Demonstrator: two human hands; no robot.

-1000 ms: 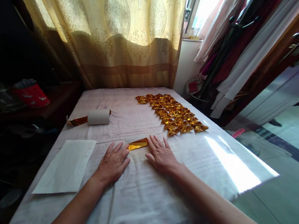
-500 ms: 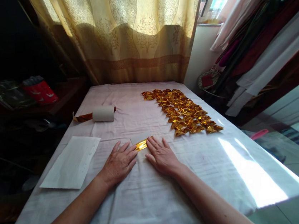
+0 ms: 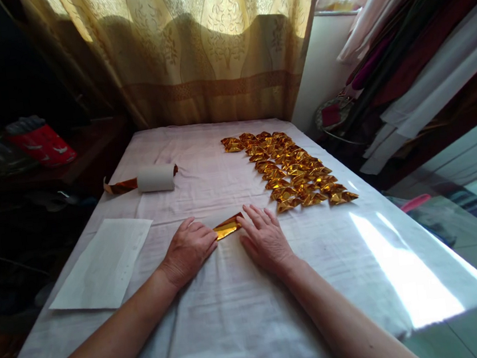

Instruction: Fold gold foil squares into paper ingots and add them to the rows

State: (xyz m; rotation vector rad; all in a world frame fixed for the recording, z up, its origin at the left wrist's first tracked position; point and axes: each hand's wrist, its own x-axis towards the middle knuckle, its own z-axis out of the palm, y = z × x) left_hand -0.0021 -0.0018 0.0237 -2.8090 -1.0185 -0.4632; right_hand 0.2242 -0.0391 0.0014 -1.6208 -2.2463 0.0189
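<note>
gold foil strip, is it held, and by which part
The gold foil strip has the left hand at its left end, the right hand at its right; gripped or merely pressed can't be told.

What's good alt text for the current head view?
Left hand and right hand touch opposite ends of a gold strip on a cloth-covered table. Folded gold pieces lie in rows to the right, a pale roll and white sheet left.

left hand [image 3: 190, 249] + right hand [image 3: 268, 241] at ends of gold strip [image 3: 227, 228] | white paper [image 3: 104, 266] left | folded gold pieces [image 3: 295, 169] right
</note>
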